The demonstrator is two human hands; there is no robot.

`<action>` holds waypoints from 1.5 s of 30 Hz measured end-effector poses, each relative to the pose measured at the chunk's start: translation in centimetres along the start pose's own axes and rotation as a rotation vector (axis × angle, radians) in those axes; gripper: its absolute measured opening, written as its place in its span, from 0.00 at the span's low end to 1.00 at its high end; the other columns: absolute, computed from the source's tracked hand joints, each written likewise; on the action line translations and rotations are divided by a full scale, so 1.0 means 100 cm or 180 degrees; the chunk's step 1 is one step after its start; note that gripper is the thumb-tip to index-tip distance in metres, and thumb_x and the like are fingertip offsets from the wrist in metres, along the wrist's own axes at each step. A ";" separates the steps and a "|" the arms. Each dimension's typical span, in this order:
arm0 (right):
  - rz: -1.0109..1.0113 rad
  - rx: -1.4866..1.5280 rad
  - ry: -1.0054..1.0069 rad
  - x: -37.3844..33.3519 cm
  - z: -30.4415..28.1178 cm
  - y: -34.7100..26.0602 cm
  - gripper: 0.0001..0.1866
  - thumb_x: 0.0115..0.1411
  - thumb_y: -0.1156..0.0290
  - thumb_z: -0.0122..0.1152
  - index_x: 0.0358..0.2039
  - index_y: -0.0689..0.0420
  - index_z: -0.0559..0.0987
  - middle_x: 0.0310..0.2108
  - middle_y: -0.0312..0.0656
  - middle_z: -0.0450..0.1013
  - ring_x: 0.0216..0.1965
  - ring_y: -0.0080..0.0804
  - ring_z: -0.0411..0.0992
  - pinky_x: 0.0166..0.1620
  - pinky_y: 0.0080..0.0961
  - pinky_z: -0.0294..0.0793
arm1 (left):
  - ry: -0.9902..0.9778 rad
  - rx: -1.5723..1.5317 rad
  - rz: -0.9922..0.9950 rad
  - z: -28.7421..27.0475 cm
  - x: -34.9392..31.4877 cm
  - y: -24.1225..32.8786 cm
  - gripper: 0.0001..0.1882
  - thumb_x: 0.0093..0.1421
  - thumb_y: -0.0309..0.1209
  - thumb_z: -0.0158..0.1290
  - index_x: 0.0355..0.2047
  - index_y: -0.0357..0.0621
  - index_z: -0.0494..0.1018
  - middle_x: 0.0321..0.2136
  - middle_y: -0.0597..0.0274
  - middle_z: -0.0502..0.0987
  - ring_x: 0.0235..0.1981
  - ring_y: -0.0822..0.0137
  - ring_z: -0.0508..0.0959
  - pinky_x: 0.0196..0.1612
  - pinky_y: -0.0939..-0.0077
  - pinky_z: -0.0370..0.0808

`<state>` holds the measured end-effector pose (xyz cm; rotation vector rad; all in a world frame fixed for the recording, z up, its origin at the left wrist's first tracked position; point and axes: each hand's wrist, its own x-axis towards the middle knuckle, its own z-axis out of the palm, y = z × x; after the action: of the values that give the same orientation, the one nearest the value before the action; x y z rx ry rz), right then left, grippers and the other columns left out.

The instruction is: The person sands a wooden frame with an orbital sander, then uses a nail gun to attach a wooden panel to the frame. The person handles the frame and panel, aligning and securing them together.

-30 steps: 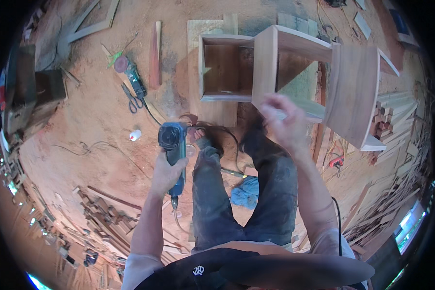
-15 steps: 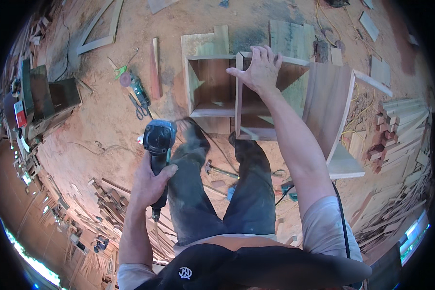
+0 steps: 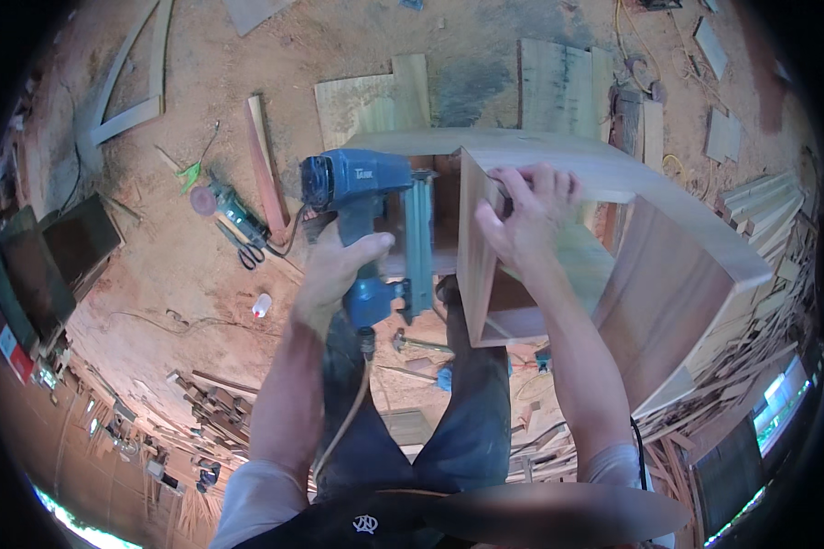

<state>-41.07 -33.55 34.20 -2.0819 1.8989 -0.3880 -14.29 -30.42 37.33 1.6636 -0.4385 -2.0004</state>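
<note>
My left hand (image 3: 334, 265) is wrapped around the handle of a blue pneumatic nail gun (image 3: 362, 174), level over my left leg. A hose (image 3: 346, 412) runs from the bottom of its grip. The gun's nose and magazine lie close to the left face of an upright panel of a wooden box frame (image 3: 471, 247); whether they touch, I cannot tell. My right hand (image 3: 531, 215) grips this box beside that panel, thumb toward the panel and fingers bent at the far board. The box stands tilted up in front of my legs, its open compartments showing.
Left on the dirt floor lie a green angle grinder (image 3: 238, 215), scissors (image 3: 250, 256), a reddish wood strip (image 3: 265, 174) and a small white bottle (image 3: 262, 305). A hammer (image 3: 421, 344) lies between my legs. Boards (image 3: 558, 87) lie beyond the box; stacked lumber (image 3: 769, 220) is at right.
The nail gun has swung up and right, from beside my left leg to the box's panel. The box is tilted up and nearer, and my right hand has shifted down with it.
</note>
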 end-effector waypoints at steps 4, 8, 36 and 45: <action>0.0112 -0.0175 -0.0061 0.007 0.002 -0.005 0.15 0.41 0.63 0.71 0.34 0.46 0.86 0.38 0.37 0.69 0.45 0.41 0.68 0.63 0.56 0.54 | -0.0346 -0.0658 -0.0203 -0.008 0.050 -0.024 0.15 0.61 0.31 0.64 0.42 0.39 0.72 0.28 0.61 0.77 0.26 0.68 0.79 0.31 0.70 0.79; 0.0128 -0.0277 -0.0109 0.009 -0.002 -0.008 0.13 0.43 0.65 0.70 0.33 0.46 0.86 0.36 0.36 0.69 0.44 0.39 0.68 0.62 0.55 0.55 | -0.0548 -0.0859 -0.0112 -0.012 0.079 -0.040 0.13 0.62 0.31 0.63 0.41 0.39 0.72 0.28 0.62 0.77 0.25 0.69 0.80 0.30 0.71 0.80; -0.0080 -0.0423 -0.0462 0.015 -0.013 -0.007 0.13 0.51 0.62 0.66 0.35 0.54 0.84 0.36 0.38 0.69 0.42 0.36 0.66 0.57 0.41 0.56 | -0.1178 -0.1783 -0.0453 -0.033 0.122 -0.096 0.11 0.64 0.32 0.58 0.40 0.37 0.73 0.23 0.57 0.76 0.25 0.64 0.80 0.33 0.65 0.80; -0.0078 -0.0367 -0.0406 0.013 -0.012 -0.003 0.12 0.52 0.61 0.66 0.35 0.54 0.84 0.36 0.37 0.70 0.41 0.36 0.66 0.56 0.40 0.56 | -0.1185 -0.2210 -0.0432 -0.031 0.121 -0.111 0.09 0.62 0.30 0.61 0.36 0.38 0.75 0.26 0.58 0.78 0.25 0.66 0.81 0.32 0.65 0.81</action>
<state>-41.13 -34.81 35.45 -2.1488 1.8632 -0.1498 -14.68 -27.88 20.88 0.9184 0.2455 -2.2139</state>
